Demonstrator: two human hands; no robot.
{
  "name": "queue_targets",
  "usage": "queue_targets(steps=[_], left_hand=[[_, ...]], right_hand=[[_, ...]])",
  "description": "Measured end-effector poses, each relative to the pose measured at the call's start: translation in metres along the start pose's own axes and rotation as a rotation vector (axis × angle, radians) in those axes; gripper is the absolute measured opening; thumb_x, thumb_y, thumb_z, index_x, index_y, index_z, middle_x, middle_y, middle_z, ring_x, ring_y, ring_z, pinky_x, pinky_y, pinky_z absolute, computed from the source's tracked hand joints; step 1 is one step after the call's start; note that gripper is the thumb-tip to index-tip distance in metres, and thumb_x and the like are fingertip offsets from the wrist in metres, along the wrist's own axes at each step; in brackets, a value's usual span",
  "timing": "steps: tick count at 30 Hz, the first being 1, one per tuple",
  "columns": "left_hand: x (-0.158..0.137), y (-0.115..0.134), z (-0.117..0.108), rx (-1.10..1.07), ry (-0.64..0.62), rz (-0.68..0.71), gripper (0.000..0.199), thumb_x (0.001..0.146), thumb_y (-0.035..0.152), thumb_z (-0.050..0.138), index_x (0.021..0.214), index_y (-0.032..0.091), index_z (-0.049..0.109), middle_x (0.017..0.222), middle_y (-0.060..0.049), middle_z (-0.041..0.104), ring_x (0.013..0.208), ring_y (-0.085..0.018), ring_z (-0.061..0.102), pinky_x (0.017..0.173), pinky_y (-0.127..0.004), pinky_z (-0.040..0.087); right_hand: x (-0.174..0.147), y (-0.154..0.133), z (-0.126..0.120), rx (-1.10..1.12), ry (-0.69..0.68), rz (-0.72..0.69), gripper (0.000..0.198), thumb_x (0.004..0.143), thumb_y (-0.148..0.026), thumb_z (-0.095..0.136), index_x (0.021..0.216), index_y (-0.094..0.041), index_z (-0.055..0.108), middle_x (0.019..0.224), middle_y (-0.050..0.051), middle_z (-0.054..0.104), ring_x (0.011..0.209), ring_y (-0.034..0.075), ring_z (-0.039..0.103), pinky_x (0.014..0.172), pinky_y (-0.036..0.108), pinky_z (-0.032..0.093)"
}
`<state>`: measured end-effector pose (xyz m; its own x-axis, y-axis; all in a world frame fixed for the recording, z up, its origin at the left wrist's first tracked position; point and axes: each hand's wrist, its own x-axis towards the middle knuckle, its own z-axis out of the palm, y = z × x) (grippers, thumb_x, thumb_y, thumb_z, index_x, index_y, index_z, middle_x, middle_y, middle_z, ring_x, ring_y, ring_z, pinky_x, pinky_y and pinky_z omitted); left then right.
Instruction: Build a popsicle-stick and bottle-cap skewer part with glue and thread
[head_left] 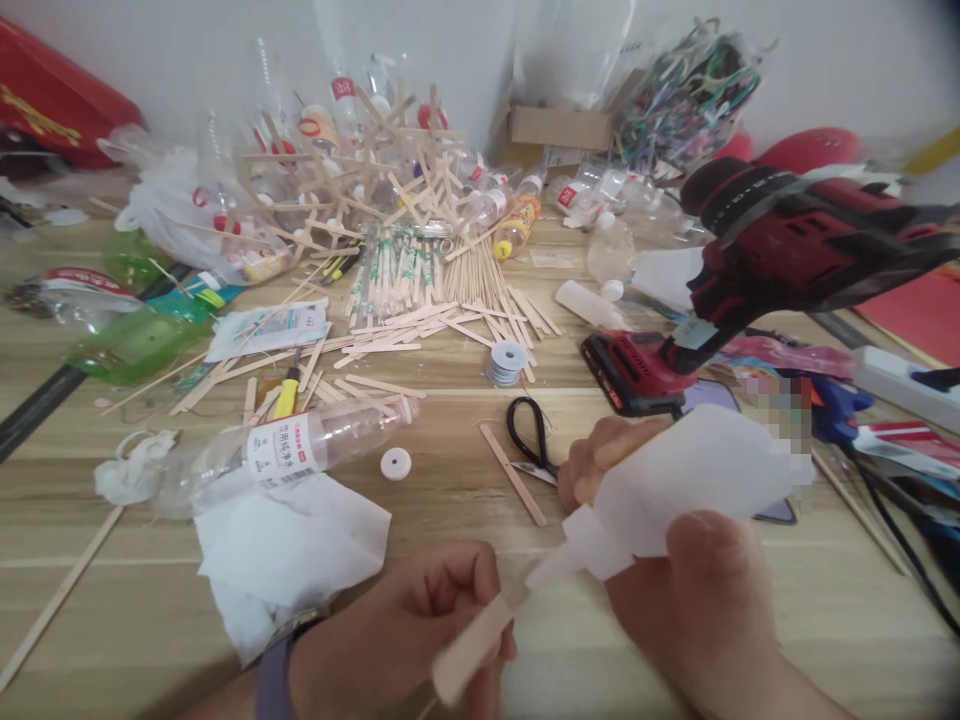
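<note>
A flat wooden craft stick (474, 648) is pinched in my left hand (427, 620), its near end pointing down toward me. My right hand (697, 580) is wrapped round a white squeeze bottle (690, 480), tilted so its narrow nozzle (547, 568) points down left. The nozzle tip is at the far end of the stick; whether they touch I cannot tell. Just beyond my right hand lie black-handled scissors (531, 435) and another craft stick (514, 475). A crumpled white paper (292, 540) lies beside my left wrist.
A red and black cordless drill (787, 270) stands at the right. To the left lies a clear plastic bottle (337, 435), with a white disc (396, 463) near its cap. A wire spool (506, 362) stands mid-table. Behind are loose sticks (405, 325), many bottles and a cardboard box (559, 128).
</note>
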<state>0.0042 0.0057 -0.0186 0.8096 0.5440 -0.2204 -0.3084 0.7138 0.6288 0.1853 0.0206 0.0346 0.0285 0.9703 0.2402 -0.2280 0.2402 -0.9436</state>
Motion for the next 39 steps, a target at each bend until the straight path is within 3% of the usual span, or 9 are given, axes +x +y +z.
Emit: queue_targets(steps=[6, 19, 25, 32, 39], left_hand=[[-0.001, -0.005, -0.004, -0.035, 0.066, -0.003, 0.043, 0.074, 0.049, 0.077, 0.070, 0.019, 0.046, 0.055, 0.006, 0.053, 0.040, -0.004, 0.044, 0.042, -0.017, 0.028], [-0.003, 0.003, 0.000, 0.079, 0.045, -0.042, 0.048, 0.070, 0.059, 0.075, 0.071, 0.020, 0.047, 0.056, 0.005, 0.055, 0.048, -0.008, 0.051, 0.044, -0.019, 0.025], [-0.001, 0.004, 0.000, 0.066, 0.049, -0.048, 0.049, 0.070, 0.058, 0.076, 0.070, 0.020, 0.046, 0.054, 0.005, 0.054, 0.048, -0.008, 0.051, 0.045, -0.019, 0.026], [-0.001, 0.000, 0.000, 0.004, 0.083, -0.039, 0.045, 0.074, 0.053, 0.075, 0.069, 0.019, 0.046, 0.054, 0.007, 0.053, 0.040, -0.003, 0.041, 0.045, -0.018, 0.028], [-0.001, 0.003, 0.004, 0.018, -0.012, 0.007, 0.043, 0.078, 0.054, 0.071, 0.071, 0.020, 0.047, 0.049, 0.007, 0.053, 0.041, -0.004, 0.038, 0.046, -0.020, 0.024]], right_hand=[[-0.005, 0.002, 0.002, 0.062, -0.053, 0.006, 0.029, 0.082, -0.053, 0.067, 0.096, -0.027, 0.063, 0.065, -0.002, 0.056, 0.049, 0.013, 0.048, 0.044, 0.026, 0.039], [-0.005, -0.003, 0.010, 0.113, -0.177, 0.112, 0.030, 0.085, -0.055, 0.062, 0.095, -0.029, 0.054, 0.060, -0.001, 0.057, 0.046, 0.018, 0.055, 0.042, 0.030, 0.046], [-0.007, -0.004, 0.009, 0.055, -0.163, 0.124, 0.032, 0.085, -0.057, 0.060, 0.096, -0.028, 0.053, 0.057, -0.001, 0.056, 0.049, 0.020, 0.059, 0.042, 0.030, 0.047], [-0.007, -0.001, 0.004, -0.009, -0.157, 0.055, 0.029, 0.086, -0.052, 0.061, 0.101, -0.027, 0.054, 0.065, -0.001, 0.059, 0.046, 0.016, 0.054, 0.043, 0.029, 0.045], [-0.007, 0.001, 0.002, -0.083, -0.124, 0.011, 0.027, 0.087, -0.051, 0.059, 0.092, -0.024, 0.058, 0.065, 0.001, 0.056, 0.050, 0.017, 0.052, 0.046, 0.031, 0.044]])
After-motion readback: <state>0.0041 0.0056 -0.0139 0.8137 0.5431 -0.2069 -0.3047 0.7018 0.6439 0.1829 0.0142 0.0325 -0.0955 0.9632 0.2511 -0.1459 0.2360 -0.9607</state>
